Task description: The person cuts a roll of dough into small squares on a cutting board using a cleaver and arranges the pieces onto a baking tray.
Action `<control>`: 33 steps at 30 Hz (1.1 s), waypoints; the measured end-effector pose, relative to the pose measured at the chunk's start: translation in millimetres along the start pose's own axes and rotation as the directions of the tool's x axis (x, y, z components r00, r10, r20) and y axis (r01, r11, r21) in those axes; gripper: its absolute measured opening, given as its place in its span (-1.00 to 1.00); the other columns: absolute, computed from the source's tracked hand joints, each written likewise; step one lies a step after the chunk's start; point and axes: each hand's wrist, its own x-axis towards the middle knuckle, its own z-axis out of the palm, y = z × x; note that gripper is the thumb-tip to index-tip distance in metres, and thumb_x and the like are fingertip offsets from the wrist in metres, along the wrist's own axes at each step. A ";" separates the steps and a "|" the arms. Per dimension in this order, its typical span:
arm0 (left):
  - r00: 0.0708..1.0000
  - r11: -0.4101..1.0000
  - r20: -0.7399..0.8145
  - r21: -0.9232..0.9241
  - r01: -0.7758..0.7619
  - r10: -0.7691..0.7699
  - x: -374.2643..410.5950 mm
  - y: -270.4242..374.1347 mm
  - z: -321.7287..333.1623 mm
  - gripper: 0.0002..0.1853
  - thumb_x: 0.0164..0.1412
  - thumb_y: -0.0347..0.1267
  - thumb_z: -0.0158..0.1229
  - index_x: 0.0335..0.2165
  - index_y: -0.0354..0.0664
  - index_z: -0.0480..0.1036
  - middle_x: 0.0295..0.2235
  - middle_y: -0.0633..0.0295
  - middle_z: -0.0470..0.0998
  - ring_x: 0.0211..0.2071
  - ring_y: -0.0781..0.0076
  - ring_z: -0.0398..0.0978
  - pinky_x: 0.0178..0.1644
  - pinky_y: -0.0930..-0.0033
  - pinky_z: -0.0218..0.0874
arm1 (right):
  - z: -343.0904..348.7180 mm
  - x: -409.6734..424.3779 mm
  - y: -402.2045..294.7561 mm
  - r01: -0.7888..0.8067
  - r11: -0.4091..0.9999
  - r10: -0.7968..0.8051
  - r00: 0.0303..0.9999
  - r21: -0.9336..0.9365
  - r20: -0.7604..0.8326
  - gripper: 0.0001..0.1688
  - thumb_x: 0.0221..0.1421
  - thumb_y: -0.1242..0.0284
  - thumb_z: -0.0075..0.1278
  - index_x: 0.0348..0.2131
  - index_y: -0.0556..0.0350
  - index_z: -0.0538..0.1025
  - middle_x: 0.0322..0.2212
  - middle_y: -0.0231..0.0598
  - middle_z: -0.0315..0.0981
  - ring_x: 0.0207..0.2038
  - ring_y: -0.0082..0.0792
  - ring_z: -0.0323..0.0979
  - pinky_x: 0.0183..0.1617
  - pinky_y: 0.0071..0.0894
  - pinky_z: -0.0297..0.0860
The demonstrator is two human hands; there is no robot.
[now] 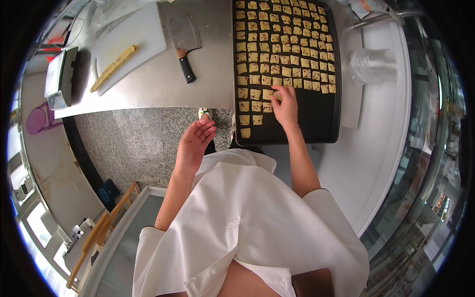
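Note:
A black baking tray (315,115) holds rows of pale yellow, square cookie dough slices flecked with dark red bits. Over its near part, my right hand (286,107) has thumb and fingers around one slice (277,95) at the end of a row. That slice is partly hidden by the fingers. The nearest rows are shorter, and a single slice (245,133) sits closest to me at the left. Left of the tray, my left hand (196,143) hovers above the floor, palm up with loosely bent fingers, and nothing shows in it.
On the steel table (148,89) lie a cleaver (187,48) and a white cutting board (148,41) bearing a long dough bar (114,68). A digital scale (59,81) stands far left. Plastic-wrapped clear containers (374,67) are right of the tray.

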 end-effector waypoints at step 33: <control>1.000 1.000 0.005 0.008 -0.002 0.002 1.6 -6.1 11.2 -0.68 0.39 -0.25 -0.15 -0.10 -0.25 0.40 -0.10 0.12 0.50 -0.02 0.27 0.42 0.20 0.23 0.18 | -8.2 -16.5 31.3 -0.064 0.988 0.054 0.996 -0.140 -0.077 -0.62 -0.10 0.47 0.25 -0.26 0.06 0.41 -0.32 -0.18 0.31 -0.22 -0.07 0.37 -0.17 -0.17 0.35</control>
